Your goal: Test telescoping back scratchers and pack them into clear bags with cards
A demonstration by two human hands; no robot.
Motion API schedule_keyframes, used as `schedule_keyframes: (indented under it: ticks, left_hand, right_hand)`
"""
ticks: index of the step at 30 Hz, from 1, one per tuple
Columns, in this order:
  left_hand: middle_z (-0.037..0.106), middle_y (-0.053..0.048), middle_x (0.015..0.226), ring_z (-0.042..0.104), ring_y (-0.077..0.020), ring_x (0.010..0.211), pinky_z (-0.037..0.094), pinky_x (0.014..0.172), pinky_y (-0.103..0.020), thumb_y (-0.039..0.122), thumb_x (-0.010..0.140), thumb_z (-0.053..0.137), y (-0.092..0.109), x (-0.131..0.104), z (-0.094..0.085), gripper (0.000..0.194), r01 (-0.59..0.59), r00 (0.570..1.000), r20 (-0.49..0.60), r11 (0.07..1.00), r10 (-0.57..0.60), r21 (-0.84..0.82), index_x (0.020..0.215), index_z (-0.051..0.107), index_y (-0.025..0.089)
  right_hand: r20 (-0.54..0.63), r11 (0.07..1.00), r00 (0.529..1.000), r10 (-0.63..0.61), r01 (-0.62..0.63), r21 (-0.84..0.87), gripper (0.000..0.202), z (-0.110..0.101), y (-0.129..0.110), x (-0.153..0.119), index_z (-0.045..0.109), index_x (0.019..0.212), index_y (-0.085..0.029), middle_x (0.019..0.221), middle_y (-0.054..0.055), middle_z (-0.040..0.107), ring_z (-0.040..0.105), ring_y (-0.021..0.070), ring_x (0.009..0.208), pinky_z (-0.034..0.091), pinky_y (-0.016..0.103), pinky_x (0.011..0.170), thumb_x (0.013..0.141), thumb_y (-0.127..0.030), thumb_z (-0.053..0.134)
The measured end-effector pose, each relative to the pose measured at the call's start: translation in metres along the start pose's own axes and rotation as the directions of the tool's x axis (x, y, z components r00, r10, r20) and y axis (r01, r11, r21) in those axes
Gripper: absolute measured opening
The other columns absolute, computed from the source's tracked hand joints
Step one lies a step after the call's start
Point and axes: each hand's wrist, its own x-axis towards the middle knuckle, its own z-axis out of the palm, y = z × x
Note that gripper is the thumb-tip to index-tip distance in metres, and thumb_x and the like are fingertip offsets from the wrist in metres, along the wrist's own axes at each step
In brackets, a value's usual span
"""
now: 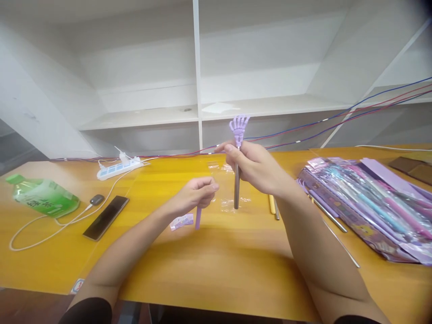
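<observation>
My right hand [258,165] is closed round the metal rod of a back scratcher [239,130]. Its purple skeleton-hand head points up above my fingers, and a dark metal shaft hangs below them. To the left, my left hand [197,194] is closed on a purple handle [198,218], whose lower end shows under the fist; the upper part is hidden by the fingers. The two held pieces are apart. Under my left hand, a small purple printed card [181,222] lies on the table. Behind the hands is a clear plastic wrapper [232,204].
On the right, a printed box [357,216] holds several wrapped back scratchers, with loose metal rods [329,216] beside it. At left are a green bottle [45,195], a phone [106,218], a cable and a power strip [119,168]. White shelves [141,114] stand behind the table.
</observation>
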Motion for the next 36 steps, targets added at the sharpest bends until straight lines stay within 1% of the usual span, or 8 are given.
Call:
schedule_keyframes:
  ticks: [7, 11, 16, 18, 23, 27, 31, 36]
  left_hand:
    - [0.030, 0.010, 0.061, 0.020, -0.0041, 0.052, 0.017, 0.048, -0.019, 0.064, 0.090, 0.083, -0.002, 0.001, 0.005, 0.063, 0.019, 0.997, -0.080, 0.995, -0.012, 0.093, 0.073, 0.040, 0.021]
    - [0.037, 0.008, 0.060, 0.027, -0.0045, 0.052, 0.022, 0.048, -0.019, 0.060, 0.089, 0.082, -0.004, 0.007, -0.003, 0.059, -0.123, 0.967, -0.197, 0.973, 0.162, 0.196, 0.071, 0.044, 0.020]
    - [0.030, 0.011, 0.058, 0.022, -0.0038, 0.049, 0.020, 0.046, -0.018, 0.045, 0.085, 0.084, 0.013, 0.006, -0.020, 0.054, -0.279, 0.871, -0.383, 0.951, 0.308, 0.130, 0.068, 0.039, 0.021]
    - [0.026, 0.012, 0.058, 0.019, -0.0035, 0.048, 0.017, 0.045, -0.017, 0.041, 0.083, 0.085, 0.023, 0.003, -0.026, 0.053, -0.317, 0.846, -0.421, 0.944, 0.326, 0.093, 0.068, 0.038, 0.022]
    - [0.024, 0.012, 0.058, 0.017, -0.0032, 0.048, 0.015, 0.044, -0.017, 0.035, 0.082, 0.084, 0.040, -0.005, -0.035, 0.053, -0.382, 0.800, -0.468, 0.920, 0.375, 0.086, 0.066, 0.035, 0.022]
    - [0.024, 0.011, 0.058, 0.017, -0.0030, 0.048, 0.015, 0.045, -0.016, 0.035, 0.081, 0.084, 0.045, -0.008, -0.034, 0.054, -0.393, 0.787, -0.476, 0.914, 0.392, 0.103, 0.066, 0.034, 0.021]
    - [0.025, 0.011, 0.058, 0.018, -0.0031, 0.048, 0.015, 0.045, -0.017, 0.038, 0.081, 0.084, 0.044, -0.007, -0.034, 0.054, -0.378, 0.799, -0.461, 0.919, 0.386, 0.114, 0.066, 0.035, 0.021]
    - [0.026, 0.012, 0.058, 0.018, -0.0031, 0.049, 0.015, 0.047, -0.019, 0.044, 0.084, 0.083, 0.034, -0.003, -0.039, 0.055, -0.289, 0.857, -0.407, 0.949, 0.315, 0.124, 0.068, 0.036, 0.022]
  right_hand:
    - [-0.101, 0.997, 0.992, -0.071, 0.066, -0.051, 0.049, -0.007, -0.005, -0.002, 0.072, 0.108, -0.020, 0.073, -0.001, 0.049, 0.045, 0.0140, 0.067, 0.036, 0.029, 0.066, 0.112, -0.061, 0.047]
    - [0.228, 0.914, 0.971, 0.072, 0.027, -0.406, 0.037, -0.006, -0.005, -0.012, 0.071, 0.100, -0.020, 0.083, 0.004, 0.065, 0.055, 0.0170, 0.073, 0.038, 0.030, 0.071, 0.113, -0.043, 0.045]
    - [0.760, 0.807, 0.572, 0.308, 0.266, -0.527, 0.018, 0.029, 0.006, -0.013, 0.076, 0.107, -0.022, 0.106, 0.006, 0.075, 0.067, 0.0189, 0.094, 0.042, 0.028, 0.075, 0.106, -0.029, 0.060]
    - [0.785, 0.780, 0.519, 0.337, 0.314, -0.542, 0.017, 0.053, 0.015, -0.008, 0.077, 0.112, -0.022, 0.114, 0.006, 0.075, 0.069, 0.0208, 0.104, 0.042, 0.026, 0.075, 0.097, -0.027, 0.076]
    - [0.744, 0.699, 0.514, 0.428, 0.333, -0.633, 0.028, 0.111, 0.042, 0.001, 0.081, 0.117, -0.014, 0.117, 0.016, 0.076, 0.073, 0.0242, 0.095, 0.041, 0.028, 0.070, 0.089, -0.018, 0.081]
    - [0.734, 0.696, 0.499, 0.460, 0.310, -0.647, 0.024, 0.124, 0.051, 0.000, 0.083, 0.104, -0.011, 0.098, 0.016, 0.078, 0.071, 0.0237, 0.081, 0.040, 0.029, 0.068, 0.092, -0.032, 0.081]
    - [0.752, 0.751, 0.510, 0.416, 0.274, -0.601, 0.010, 0.095, 0.038, 0.004, 0.078, 0.092, -0.015, 0.088, 0.008, 0.075, 0.061, 0.0172, 0.068, 0.036, 0.029, 0.062, 0.088, -0.024, 0.075]
    - [0.729, 0.851, 0.645, 0.229, 0.232, -0.472, 0.012, 0.029, 0.012, 0.008, 0.066, 0.097, -0.020, 0.089, 0.000, 0.070, 0.055, 0.0122, 0.071, 0.036, 0.026, 0.065, 0.093, -0.030, 0.069]
